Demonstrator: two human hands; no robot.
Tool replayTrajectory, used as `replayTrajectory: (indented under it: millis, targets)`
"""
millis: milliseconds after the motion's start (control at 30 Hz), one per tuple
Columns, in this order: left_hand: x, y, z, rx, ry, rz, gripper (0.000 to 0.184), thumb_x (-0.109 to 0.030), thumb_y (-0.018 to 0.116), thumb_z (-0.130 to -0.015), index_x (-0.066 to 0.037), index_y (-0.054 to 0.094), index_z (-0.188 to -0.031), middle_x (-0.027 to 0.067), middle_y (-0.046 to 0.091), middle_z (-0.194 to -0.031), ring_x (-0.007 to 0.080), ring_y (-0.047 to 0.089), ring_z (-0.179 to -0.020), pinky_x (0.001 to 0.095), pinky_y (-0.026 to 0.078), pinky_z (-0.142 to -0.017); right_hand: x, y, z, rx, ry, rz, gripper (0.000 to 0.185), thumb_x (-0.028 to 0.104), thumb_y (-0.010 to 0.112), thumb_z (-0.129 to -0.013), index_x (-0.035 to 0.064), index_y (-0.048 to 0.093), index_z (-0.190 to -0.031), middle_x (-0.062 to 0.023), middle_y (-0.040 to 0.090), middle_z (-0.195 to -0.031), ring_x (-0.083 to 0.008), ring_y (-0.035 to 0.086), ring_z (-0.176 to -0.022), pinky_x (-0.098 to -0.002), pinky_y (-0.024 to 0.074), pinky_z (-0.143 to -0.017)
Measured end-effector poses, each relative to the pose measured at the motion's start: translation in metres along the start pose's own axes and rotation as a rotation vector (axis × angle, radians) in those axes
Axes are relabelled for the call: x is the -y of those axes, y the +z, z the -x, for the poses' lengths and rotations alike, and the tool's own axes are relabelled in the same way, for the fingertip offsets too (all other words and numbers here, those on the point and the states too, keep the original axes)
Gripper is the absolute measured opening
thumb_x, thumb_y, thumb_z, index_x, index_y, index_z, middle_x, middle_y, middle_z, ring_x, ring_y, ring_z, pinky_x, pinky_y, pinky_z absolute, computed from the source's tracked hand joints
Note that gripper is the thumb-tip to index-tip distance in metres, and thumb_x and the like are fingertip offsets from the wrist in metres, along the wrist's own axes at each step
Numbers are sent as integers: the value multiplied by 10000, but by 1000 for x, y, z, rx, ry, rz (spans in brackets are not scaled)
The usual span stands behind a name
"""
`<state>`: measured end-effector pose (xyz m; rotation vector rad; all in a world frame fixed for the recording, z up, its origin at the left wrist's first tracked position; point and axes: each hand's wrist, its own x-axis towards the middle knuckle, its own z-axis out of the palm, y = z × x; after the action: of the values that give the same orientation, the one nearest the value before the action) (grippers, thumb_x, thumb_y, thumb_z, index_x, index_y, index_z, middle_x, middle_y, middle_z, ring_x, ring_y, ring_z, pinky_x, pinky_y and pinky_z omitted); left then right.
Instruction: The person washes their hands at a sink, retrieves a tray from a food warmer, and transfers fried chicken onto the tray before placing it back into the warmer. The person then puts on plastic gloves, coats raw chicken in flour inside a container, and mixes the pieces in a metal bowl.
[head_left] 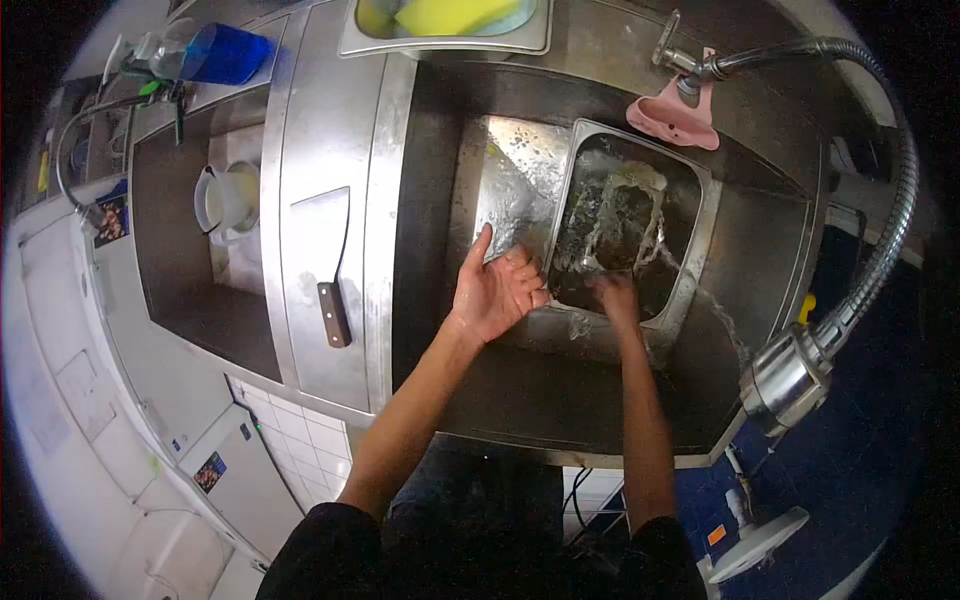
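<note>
A rectangular steel pan with water and dark, pale-streaked residue inside sits in the sink. My left hand is at the pan's near left corner, palm turned up. Its thumb stands apart and its fingers are half curled, fingertips at the rim; whether they touch it is hard to tell. Inside the near part of the pan is my right hand, smeared by motion. Its fingers are not distinct, and anything in them cannot be made out.
A scraper with a dark handle lies on the steel ledge left. Beyond it, a second sink holds a white jug. A blue liquid bottle, a container with a yellow cloth, a pink holder and a hose sprayer surround the sink.
</note>
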<state>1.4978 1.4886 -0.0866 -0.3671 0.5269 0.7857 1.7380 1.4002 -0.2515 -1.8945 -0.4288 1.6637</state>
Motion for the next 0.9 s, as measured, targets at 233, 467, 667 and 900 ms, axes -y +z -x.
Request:
replayTrajectory:
  millis: [233,467,667,900]
  targets:
    - [-8,-31,-15,154,-20,12,594,-674,351,-940,-123,461,-750,15,436,-702,181,459,-699,342,407,-730,86,29,59,892,241,-803,331,299,543,-966,-11,631,-892,-156,670,-903,-222,666,-807,-347,535,-786]
    - [6,-20,-8,122,142,-159,1162,-892,254,-770,13,218,-1498,182,225,-1564,315,252,-1435,431,226,-1159,122,140,134,354,-982,746,500,296,423,-1007,110,367,-1467,-119,325,-1533,-286,253,-1438,-551,56,-1162]
    - [18,-11,26,115,2,-27,1273,-957,271,-681,18,213,-1498,180,275,-1545,279,274,-1426,425,157,-1180,121,114,61,-146,-875,1059,442,282,455,-992,102,463,-1396,-152,368,-1495,-364,248,-1415,-586,114,-1134]
    - [10,-12,31,165,93,61,1193,-897,338,-734,18,240,-1492,172,288,-1545,265,265,-1433,425,163,-1177,44,22,40,32,-406,536,190,168,566,-952,-3,617,-1020,-155,648,-914,-312,648,-851,-429,500,-718]
